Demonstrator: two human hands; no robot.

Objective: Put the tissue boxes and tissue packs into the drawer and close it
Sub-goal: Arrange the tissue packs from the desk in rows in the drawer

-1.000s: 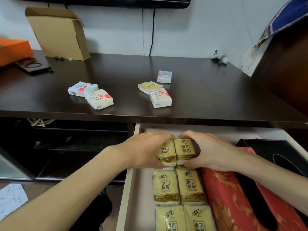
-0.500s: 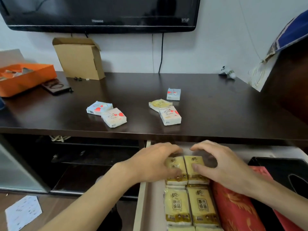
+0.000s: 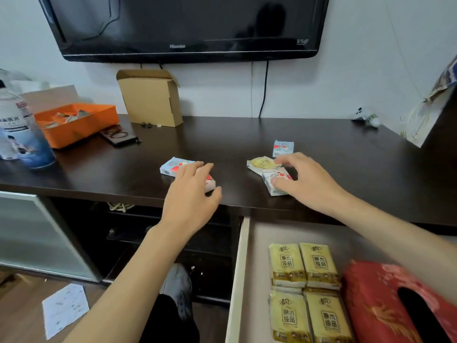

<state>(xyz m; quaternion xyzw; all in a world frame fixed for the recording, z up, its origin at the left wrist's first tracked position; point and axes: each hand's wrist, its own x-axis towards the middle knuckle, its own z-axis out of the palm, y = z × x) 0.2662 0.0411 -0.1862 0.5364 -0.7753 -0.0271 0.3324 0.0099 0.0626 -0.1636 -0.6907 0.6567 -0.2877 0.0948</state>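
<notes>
Several small tissue packs lie on the dark tabletop (image 3: 247, 134). My left hand (image 3: 190, 194) lies spread over a white pack with red hearts (image 3: 210, 182), hiding most of it; a blue pack (image 3: 173, 166) touches its far side. My right hand (image 3: 306, 184) arches over another white pack (image 3: 274, 180), thumb on its near edge, fingers above a yellow pack (image 3: 262, 163). Both white packs still rest on the table. A blue-white pack (image 3: 283, 147) lies farther back. Below, the open drawer (image 3: 237, 280) holds several yellow packs (image 3: 286, 266) and a red tissue box (image 3: 371, 300).
An orange tray (image 3: 76, 125), a phone (image 3: 118, 137), a plastic bottle (image 3: 19, 134) and a cardboard box (image 3: 150, 97) stand at the back left. A television (image 3: 188, 26) hangs on the wall. Open shelves (image 3: 148, 231) sit left of the drawer. A paper sheet (image 3: 65, 309) lies on the floor.
Both hands have left the yellow packs in the drawer and risen to the tabletop, each landing on a white pack. The view has tilted upward.
</notes>
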